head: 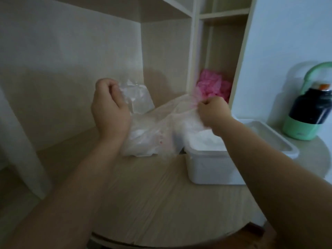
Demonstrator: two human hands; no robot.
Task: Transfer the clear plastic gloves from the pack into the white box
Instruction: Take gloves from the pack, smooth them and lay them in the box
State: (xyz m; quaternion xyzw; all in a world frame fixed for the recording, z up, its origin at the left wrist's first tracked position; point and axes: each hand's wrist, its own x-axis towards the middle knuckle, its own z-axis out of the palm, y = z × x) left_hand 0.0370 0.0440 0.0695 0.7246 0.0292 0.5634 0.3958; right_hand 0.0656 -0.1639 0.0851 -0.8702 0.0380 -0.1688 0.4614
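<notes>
A clear plastic pack (152, 133) with small pink print hangs over the round wooden table, stretched between both hands. My left hand (109, 108) grips its upper left edge, fingers curled round crumpled clear plastic (136, 97). My right hand (212, 112) pinches the pack's upper right edge, just above the white box (206, 166). White folded gloves (142, 141) show through the bottom of the pack. The box stands open to the right of the pack, with pale plastic (203, 141) lying inside it.
The box's white lid (274, 139) lies behind it to the right. A green and dark flask (309, 112) stands at the far right. Pink crumpled material (212, 85) fills a shelf compartment behind. A shelf unit and wall close in the back and left.
</notes>
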